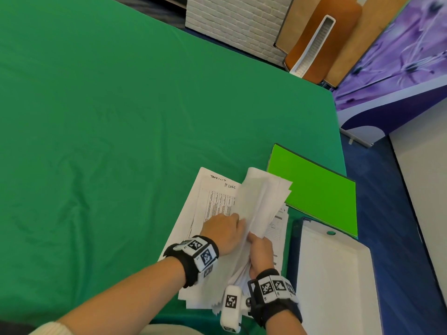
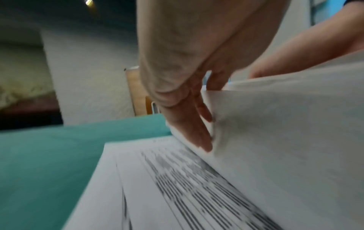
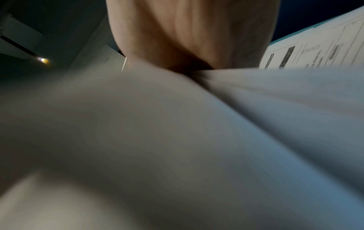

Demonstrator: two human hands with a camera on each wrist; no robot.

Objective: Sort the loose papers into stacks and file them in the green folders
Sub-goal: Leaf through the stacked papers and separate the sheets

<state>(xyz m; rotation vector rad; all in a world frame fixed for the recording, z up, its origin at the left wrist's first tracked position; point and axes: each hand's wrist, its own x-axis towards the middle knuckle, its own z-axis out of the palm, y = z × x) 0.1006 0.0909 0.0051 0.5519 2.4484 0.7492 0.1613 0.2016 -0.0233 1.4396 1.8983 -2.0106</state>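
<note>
While the right hand [image 1: 260, 252] pinches a lifted sheaf [image 1: 262, 201] at its near edge, the left hand [image 1: 223, 232] rests on the papers [image 1: 205, 204], fingers [image 2: 194, 133] straight and tucked under the raised sheets. These papers lie near the table's right front edge, the top flat sheet printed with a table and hand-marked headings. Judged by the way the sheaf bows and fans, the sheets are light, limp and apt to slide over each other; holding them at an edge with thumb on top and fingers beneath, and with the other hand pressing the stack down, looks safest. A folder [image 1: 314, 189], stiffer and closed, lies just beyond, its corner under the sheaf's tip. A white tray [image 1: 338, 274] sits at the right. Soft green cloth [image 1: 121, 129], lightly creased, covers the table and should keep paper from skating. Beyond are a white brick-pattern panel [image 1: 232, 22], brown boards [image 1: 338, 32] and blue floor [image 1: 387, 201].
</note>
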